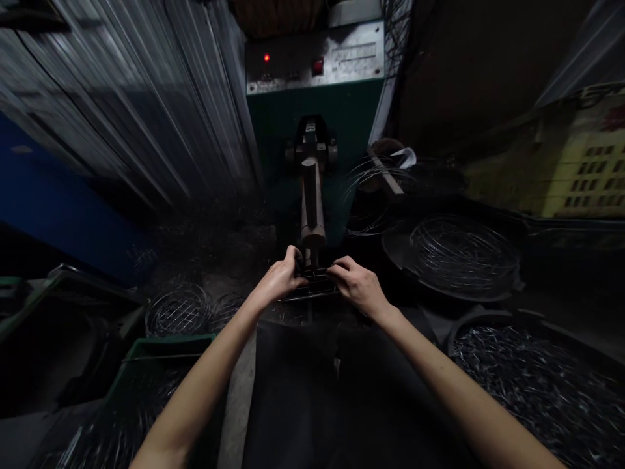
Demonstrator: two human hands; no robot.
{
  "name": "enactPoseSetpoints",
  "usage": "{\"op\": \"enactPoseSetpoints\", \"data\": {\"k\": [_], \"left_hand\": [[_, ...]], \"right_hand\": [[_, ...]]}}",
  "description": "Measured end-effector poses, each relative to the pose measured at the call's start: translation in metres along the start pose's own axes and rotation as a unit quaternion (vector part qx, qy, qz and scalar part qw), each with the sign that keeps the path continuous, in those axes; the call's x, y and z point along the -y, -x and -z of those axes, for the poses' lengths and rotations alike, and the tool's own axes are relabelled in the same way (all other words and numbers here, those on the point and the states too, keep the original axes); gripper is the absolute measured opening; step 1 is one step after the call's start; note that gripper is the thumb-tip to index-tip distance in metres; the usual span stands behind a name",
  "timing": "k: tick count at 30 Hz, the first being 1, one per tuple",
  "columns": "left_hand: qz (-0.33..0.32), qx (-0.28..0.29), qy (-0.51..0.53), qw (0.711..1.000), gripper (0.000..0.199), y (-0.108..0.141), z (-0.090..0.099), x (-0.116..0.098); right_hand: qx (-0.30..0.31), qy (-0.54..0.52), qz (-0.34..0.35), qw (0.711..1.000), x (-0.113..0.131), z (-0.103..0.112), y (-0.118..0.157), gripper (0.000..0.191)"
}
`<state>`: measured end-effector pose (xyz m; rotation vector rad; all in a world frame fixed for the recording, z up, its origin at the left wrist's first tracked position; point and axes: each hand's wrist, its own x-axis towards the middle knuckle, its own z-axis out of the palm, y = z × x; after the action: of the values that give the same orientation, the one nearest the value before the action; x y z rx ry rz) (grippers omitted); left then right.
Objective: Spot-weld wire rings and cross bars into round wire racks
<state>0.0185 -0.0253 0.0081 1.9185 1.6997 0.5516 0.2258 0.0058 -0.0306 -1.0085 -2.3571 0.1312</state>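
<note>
Two hands, left hand and right hand, both clamped on one wire grid. Left hand at the left end, thumb up, fingers bent onto the wires. Right hand at the right end, fingertips pinched on a back wire. One hand at each side, most likely to keep the wire grid flat and steady. Hard to tell each finger's exact spot in so little light. Wire grid between the hands, just under the rod. Middle bare of fingers, maybe to keep skin away from the rod. Too dark to tell rod and wire grid apart or touching.

Behind the rod, a big green box with a panel on top. On the panel, a red light, glowing, and a red switch. Both up high, perhaps to be easy to see.

To the left, round grids in a low heap, just past a green bin. To the right, a black tray with wire rings. Nearer, a tub full of short bits, maybe put there for an easy reach. Raised rim on the tub, good against spills. Farther right, a yellow crate. Far left, a ribbed wall.
</note>
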Motion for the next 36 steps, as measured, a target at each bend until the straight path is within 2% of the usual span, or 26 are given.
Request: {"op": "enactPoseSetpoints", "data": {"k": [13, 21, 24, 27, 29, 31, 33, 36], "left_hand": [[-0.025, -0.025, -0.005, 0.999, 0.055, -0.019, 0.0, 0.011], [-0.03, -0.019, 0.007, 0.999, 0.056, -0.018, 0.001, 0.01], [-0.023, -0.013, 0.001, 1.0, 0.06, -0.018, 0.004, 0.007], [-0.02, -0.005, 0.0, 1.0, 0.063, -0.021, 0.006, 0.006], [-0.022, -0.006, 0.006, 1.0, 0.063, -0.024, 0.006, 0.006], [-0.024, -0.008, 0.012, 1.0, 0.062, -0.026, 0.005, 0.008], [-0.019, -0.003, 0.021, 1.0, 0.062, -0.025, 0.006, 0.014], [-0.003, 0.016, 0.042, 0.999, 0.064, -0.015, 0.012, 0.024]], "right_hand": [[-0.002, 0.014, -0.011, 1.0, -0.013, -0.007, -0.012, 0.021], [0.008, -0.007, -0.021, 1.0, -0.006, -0.003, -0.016, 0.021], [-0.01, -0.062, -0.028, 0.998, -0.02, 0.002, -0.011, 0.019], [-0.046, -0.087, -0.081, 0.992, -0.05, 0.004, 0.006, 0.02], [-0.028, -0.082, -0.112, 0.99, -0.07, 0.002, 0.019, 0.019], [0.017, -0.096, -0.116, 0.988, -0.083, -0.003, 0.028, 0.019], [0.041, -0.124, -0.103, 0.986, -0.085, -0.006, 0.03, 0.018], [0.026, -0.14, -0.077, 0.987, -0.069, -0.007, 0.027, 0.022]]}}
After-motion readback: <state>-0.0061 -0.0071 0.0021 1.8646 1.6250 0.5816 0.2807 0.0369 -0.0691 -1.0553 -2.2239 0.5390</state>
